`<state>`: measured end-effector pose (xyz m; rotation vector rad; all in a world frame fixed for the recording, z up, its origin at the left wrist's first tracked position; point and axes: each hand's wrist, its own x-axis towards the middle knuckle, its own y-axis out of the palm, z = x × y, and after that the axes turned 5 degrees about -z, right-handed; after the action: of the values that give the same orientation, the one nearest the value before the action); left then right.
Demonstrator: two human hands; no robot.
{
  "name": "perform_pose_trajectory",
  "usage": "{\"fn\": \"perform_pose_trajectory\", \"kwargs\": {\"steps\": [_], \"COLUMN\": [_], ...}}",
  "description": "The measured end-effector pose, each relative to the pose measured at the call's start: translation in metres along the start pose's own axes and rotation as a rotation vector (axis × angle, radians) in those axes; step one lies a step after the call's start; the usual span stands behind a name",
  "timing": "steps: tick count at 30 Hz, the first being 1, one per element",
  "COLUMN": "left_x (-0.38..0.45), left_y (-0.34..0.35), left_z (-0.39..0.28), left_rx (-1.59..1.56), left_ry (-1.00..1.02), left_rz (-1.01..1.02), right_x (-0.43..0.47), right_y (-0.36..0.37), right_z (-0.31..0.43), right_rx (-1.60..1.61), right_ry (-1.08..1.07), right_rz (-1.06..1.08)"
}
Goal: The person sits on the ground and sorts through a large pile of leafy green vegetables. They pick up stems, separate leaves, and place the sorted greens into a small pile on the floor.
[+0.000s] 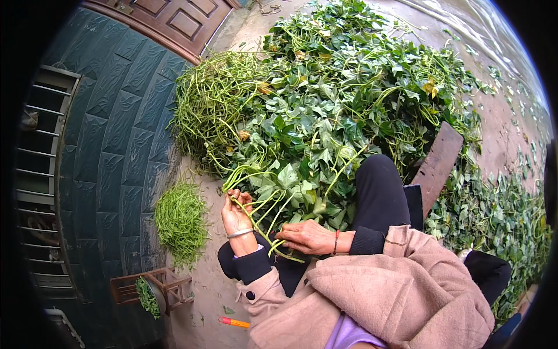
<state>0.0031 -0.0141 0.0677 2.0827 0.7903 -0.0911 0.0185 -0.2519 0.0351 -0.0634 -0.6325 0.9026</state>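
Note:
My left hand (236, 215), with a pale bangle at its wrist, grips a green leafy vine (249, 217) near its upper end, and several thin stalks fan out above the fingers. My right hand (305, 237), a red cord round its wrist, is at the vine's lower part, its fingers bent at the stalks; whether they pinch one is not plain. Leaves on long stalks hang from the vine between the hands. Just beyond lies a large heap of leafy vines (331, 100), with a pile of bare vines (213, 96) at its left side.
A small heap of cut green stalks (181, 222) lies by the tiled wall (111, 174). A wooden chair (168, 283) carries a bowl with greens (148, 296). A wooden board (438, 163) stands beside my knee. Loose leaves (492, 218) cover ground at right. An orange-handled object (234, 322) lies near my sleeve.

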Motion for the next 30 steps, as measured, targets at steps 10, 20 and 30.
{"fn": "perform_pose_trajectory", "kwargs": {"steps": [10,20,30], "left_x": [0.008,0.034,0.021], "left_y": [-0.018,-0.038,0.004], "left_z": [-0.009,-0.045,-0.031], "left_rx": [0.016,-0.055,-0.427], "left_ry": [-0.016,0.124,-0.051], "left_rz": [-0.111,-0.144,-0.027], "right_x": [-0.012,-0.039,0.046], "right_y": [0.001,-0.011,-0.044], "right_z": [0.008,0.027,0.005], "right_rx": [-0.027,-0.194,-0.246], "right_ry": [0.094,0.293,-0.163], "right_rz": [-0.007,0.197,-0.279]}}
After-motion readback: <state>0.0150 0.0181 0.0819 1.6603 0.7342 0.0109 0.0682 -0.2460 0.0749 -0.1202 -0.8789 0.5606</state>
